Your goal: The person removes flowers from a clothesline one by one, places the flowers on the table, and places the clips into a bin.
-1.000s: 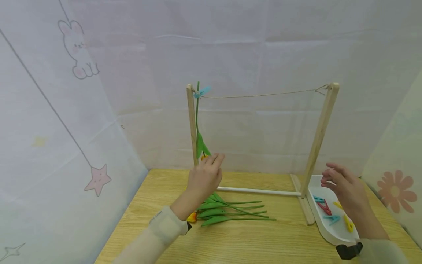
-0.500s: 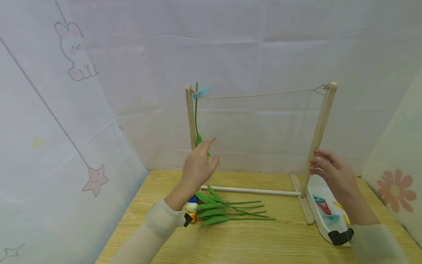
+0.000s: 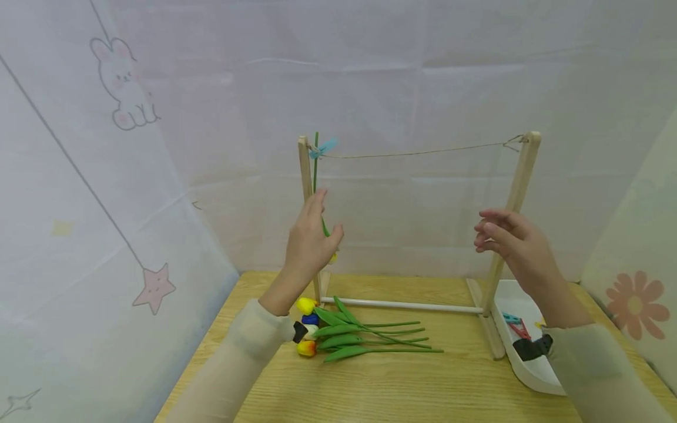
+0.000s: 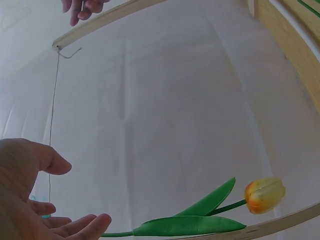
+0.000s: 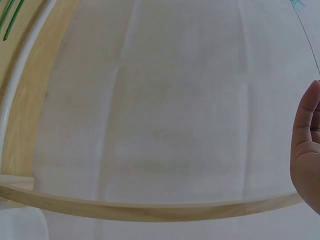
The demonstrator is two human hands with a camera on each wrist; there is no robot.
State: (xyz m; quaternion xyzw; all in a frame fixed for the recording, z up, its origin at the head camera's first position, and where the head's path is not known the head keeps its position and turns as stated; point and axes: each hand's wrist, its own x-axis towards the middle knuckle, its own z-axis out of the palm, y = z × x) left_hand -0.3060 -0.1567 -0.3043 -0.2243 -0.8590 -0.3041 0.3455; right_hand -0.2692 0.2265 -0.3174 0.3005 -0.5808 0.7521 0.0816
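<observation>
A yellow-orange artificial tulip [image 4: 265, 195] hangs head down by the left post, its stem held to the string [image 3: 412, 154] by a blue clothespin [image 3: 324, 148]. In the head view my left hand [image 3: 309, 238] is raised in front of that tulip, thumb apart from the fingers, holding nothing. My right hand [image 3: 515, 241] hovers before the right post with fingers loosely bent and nothing in them. Several more tulips [image 3: 344, 341] with yellow, blue, white and orange heads lie on the table, stems pointing right.
The wooden frame has a left post [image 3: 305, 170], a right post [image 3: 520, 176] and a white bottom rod [image 3: 402, 304]. At the right, a white tray [image 3: 529, 373] holds several clothespins [image 3: 515, 325], partly hidden by the right wrist. A wooden table [image 3: 370, 388] lies beneath everything.
Both hands have risen; the right one has also moved left, away from above the tray. My left hand has shifted slightly left, uncovering the heads of the lying tulips.
</observation>
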